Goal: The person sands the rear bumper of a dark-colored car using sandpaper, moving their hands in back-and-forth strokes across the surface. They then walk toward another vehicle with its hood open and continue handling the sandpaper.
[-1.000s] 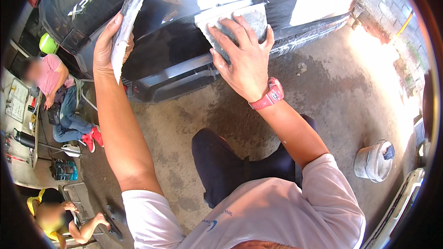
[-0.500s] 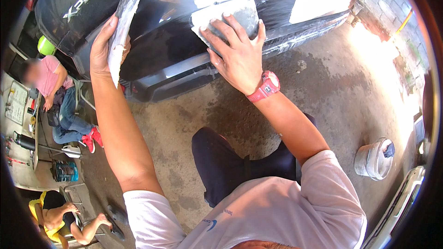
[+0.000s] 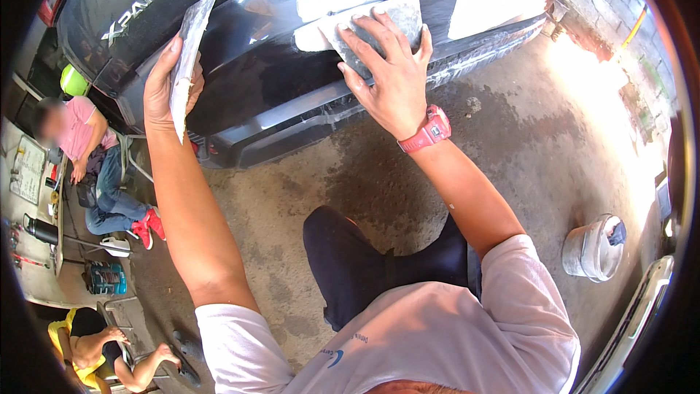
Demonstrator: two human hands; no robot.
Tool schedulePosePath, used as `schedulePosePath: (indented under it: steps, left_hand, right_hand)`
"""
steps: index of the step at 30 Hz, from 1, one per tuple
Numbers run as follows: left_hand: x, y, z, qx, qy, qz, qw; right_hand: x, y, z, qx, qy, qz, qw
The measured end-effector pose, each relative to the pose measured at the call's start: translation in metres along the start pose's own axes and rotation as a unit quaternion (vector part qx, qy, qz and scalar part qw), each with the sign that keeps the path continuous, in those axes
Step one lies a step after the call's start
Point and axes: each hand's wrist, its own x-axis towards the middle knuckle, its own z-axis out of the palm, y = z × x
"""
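My left hand (image 3: 157, 93) grips a flat, thin putty board (image 3: 191, 47), held nearly edge-on, with pale putty along its edge. Fingers spread, my right hand (image 3: 386, 73) presses a thin grey putty spreader (image 3: 410, 13) flat against the dark car's bumper (image 3: 281, 66). Left of the spreader shows a fresh white putty patch (image 3: 312, 39). Another white patch (image 3: 492, 11) lies further right on the bumper. The spreader's underside is hidden.
A whitish bucket (image 3: 587, 250) with a dark rag on its rim stands at right on the stained concrete floor (image 3: 277, 248). Two people sit at left, one in a pink shirt (image 3: 82, 128), one in yellow and black (image 3: 86, 343). A block wall (image 3: 620, 14) rises far right.
My right hand has slid the spreader a little to the right over the bumper, baring white putty at its left. The board in my left hand has shifted slightly left and down.
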Motion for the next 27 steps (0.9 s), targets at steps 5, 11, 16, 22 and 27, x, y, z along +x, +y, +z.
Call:
schedulePosePath:
  steps: [5, 11, 16, 22, 27]
  left_hand:
    - [0.002, 0.0, -0.007, 0.007, -0.046, 0.006, 0.999]
    - [0.001, -0.002, -0.012, 0.009, -0.038, 0.013, 0.999]
    - [0.003, -0.001, -0.011, -0.008, -0.039, 0.011, 0.999]
    - [0.003, -0.001, -0.012, -0.031, -0.034, 0.01, 0.999]
    - [0.004, -0.001, -0.015, -0.024, -0.044, 0.011, 0.999]
  right_hand:
    - [-0.003, -0.001, 0.014, 0.001, 0.007, 0.007, 1.0]
    - [-0.024, 0.007, 0.028, -0.006, -0.014, -0.009, 1.0]
    - [-0.036, 0.006, 0.011, 0.009, -0.052, 0.007, 0.999]
    - [-0.009, -0.008, -0.004, 0.021, -0.015, 0.037, 0.999]
    - [0.003, -0.016, 0.004, 0.017, -0.002, 0.036, 0.999]
